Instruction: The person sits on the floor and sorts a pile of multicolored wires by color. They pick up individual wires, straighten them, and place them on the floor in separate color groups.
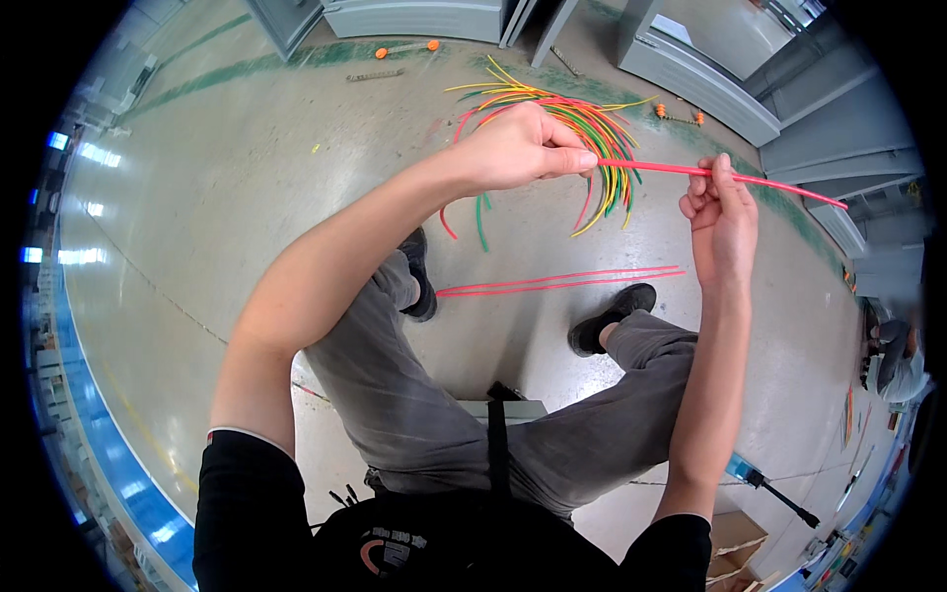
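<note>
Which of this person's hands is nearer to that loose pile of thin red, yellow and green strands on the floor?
Left. The left hand is raised and overlaps part of the pile in this view; the right hand is off to its right.

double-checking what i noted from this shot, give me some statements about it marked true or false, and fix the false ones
1. The left hand and the right hand both grip one red strand. True.
2. That strand ends at the right hand. False: it sticks out past it.
3. The left hand is gloved. False: it is bare.
4. The bundle on the floor mixes red, yellow and green. True.
5. More red strands lie near the shoes. True.
6. The shoes are white. False: they are black.
</note>
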{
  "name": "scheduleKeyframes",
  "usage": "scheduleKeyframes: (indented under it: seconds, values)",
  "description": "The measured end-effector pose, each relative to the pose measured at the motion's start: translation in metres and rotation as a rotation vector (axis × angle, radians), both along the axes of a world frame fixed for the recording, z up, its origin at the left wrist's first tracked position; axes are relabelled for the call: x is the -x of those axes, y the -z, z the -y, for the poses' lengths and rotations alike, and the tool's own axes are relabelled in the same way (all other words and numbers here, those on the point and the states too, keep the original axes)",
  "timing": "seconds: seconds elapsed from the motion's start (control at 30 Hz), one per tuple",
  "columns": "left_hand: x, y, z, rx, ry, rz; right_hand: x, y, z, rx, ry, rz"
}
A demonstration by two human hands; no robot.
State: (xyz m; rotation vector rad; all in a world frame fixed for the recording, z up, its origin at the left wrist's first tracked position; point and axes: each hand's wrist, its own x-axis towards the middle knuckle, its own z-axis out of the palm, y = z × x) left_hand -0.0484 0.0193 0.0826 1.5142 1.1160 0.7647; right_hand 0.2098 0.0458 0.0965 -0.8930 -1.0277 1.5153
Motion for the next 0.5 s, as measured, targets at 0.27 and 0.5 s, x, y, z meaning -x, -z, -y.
scheduleKeyframes:
  seconds: [0.27, 0.5]
  values:
    - [0.004, -0.010, 0.006, -0.018, -0.002, -0.034, -0.003, 0.000, 0.004, 0.001, -0.044, -0.036]
    - [0.019, -0.029, 0.016, 0.011, -0.019, 0.041, -0.044, -0.004, -0.011, -0.109, 0.009, -0.274]
